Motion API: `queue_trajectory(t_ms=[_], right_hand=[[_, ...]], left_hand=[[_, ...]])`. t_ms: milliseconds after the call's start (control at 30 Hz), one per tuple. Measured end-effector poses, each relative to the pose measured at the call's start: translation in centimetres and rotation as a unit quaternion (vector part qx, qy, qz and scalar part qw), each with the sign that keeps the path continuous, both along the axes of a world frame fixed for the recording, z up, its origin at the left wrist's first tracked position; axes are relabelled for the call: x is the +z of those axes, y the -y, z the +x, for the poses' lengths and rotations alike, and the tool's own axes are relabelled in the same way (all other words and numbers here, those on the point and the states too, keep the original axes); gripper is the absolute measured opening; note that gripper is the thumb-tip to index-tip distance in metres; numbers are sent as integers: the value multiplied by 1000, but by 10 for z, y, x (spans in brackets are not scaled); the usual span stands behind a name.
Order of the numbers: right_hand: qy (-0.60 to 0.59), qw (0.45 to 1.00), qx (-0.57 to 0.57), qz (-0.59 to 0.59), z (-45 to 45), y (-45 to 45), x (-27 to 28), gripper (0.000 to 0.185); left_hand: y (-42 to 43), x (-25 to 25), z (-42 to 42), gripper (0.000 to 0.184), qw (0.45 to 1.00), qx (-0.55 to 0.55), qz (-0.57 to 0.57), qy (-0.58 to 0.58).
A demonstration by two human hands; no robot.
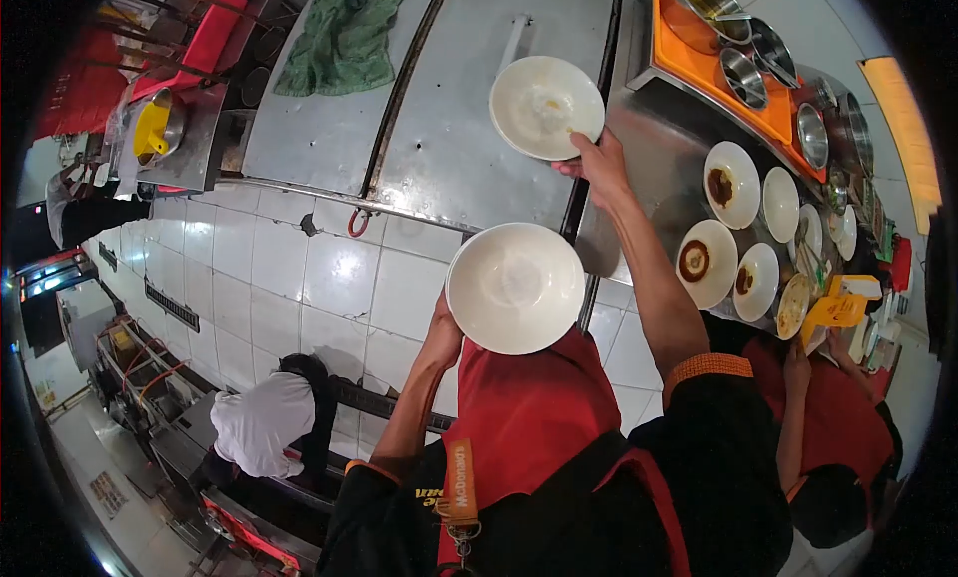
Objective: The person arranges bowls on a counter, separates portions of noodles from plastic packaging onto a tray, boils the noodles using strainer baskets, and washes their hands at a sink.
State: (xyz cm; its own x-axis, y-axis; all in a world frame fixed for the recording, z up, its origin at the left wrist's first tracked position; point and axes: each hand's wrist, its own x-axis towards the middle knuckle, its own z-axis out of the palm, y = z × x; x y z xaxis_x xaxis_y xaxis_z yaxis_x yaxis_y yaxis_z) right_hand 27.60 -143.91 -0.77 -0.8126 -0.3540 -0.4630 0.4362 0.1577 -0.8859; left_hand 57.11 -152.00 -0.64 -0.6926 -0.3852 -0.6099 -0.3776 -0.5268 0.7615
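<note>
My left hand (443, 331) grips the rim of a white bowl (515, 289) in front of my red apron; most of its fingers are hidden behind the bowl. With my right hand (597, 168) I hold another white bowl (539, 103) over the metal counter lid, thumb on the inner rim. That bowl has a small yellowish spot inside. To the right, several white bowls stand on the steel counter, among them one with a dark brown sauce patch (733, 203) and one with a brown ring of sauce (707, 285).
A green cloth (341, 40) lies on the metal lid (449, 128). Steel pots (699, 16) stand on an orange tray (679, 63). At right a co-worker (833, 417) holds a yellow-orange packet (836, 307); a person in white (264, 424) bends at lower left.
</note>
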Motion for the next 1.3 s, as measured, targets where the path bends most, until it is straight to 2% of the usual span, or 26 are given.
queue_trajectory(t_ms=[67,100,133,200,233,267,333,400,467,500,533,600,667,700,767,800,867,900,967,1033,1100,1233,1300], right_hand=[[2,1000,11,27,2,-13,4,25],[-135,986,45,86,9,-22,11,23],[-277,946,73,152,11,-37,21,24],[-294,918,247,101,35,-71,46,25],[-314,884,304,166,45,-81,69,24],[-326,844,361,225,50,-89,88,23],[-359,837,351,219,39,-110,77,24],[-393,826,351,199,26,-124,72,24],[-325,848,384,168,12,-135,80,25],[-315,842,401,178,5,-139,89,25],[-327,843,382,191,1,-142,91,24],[-331,864,352,142,-23,-155,79,26],[-262,914,279,133,-51,-162,73,27],[-263,914,279,132,-62,-159,74,27],[-157,959,182,152,-79,-153,79,28],[-158,959,181,151,-87,-148,66,28],[-117,983,30,138,-93,-135,19,32],[-119,983,30,138,-90,-128,6,32],[-146,967,-97,185,-85,-112,-12,29],[-144,967,-118,176,-77,-105,-18,27],[-123,965,-167,158,-69,-102,-16,26],[-138,957,-183,180,-64,-110,-19,32],[-78,960,-141,228,-62,-118,-13,39]], left_hand=[[-9,8,-7,40,999,1,28,24],[-13,15,-15,40,997,1,56,45],[-16,18,-24,40,998,-16,61,31],[-26,24,-40,39,996,-11,90,14],[-27,39,-53,38,992,-54,74,86],[-36,34,-63,38,991,-70,78,79],[-50,23,-77,35,997,-23,69,-22],[-64,25,-92,33,998,-16,64,-18],[-69,30,-105,30,993,-91,62,50],[-72,16,-109,29,991,-99,91,25],[-75,10,-114,27,987,-108,121,1],[-83,4,-119,29,989,-95,117,-1],[-88,-7,-121,34,987,-101,120,13],[-91,-12,-119,39,986,-93,140,9],[-96,-17,-113,40,986,-90,139,11],[-98,-17,-111,41,986,-87,138,13],[-100,-13,-109,42,988,-92,126,19],[-100,-11,-108,42,989,-94,113,27],[-101,-15,-106,41,990,-89,109,17],[-102,-11,-108,40,991,-86,106,8],[-106,-6,-111,26,996,-49,71,-10],[-108,-11,-116,30,995,-59,81,-4],[-109,-17,-122,34,992,-51,108,-43]])
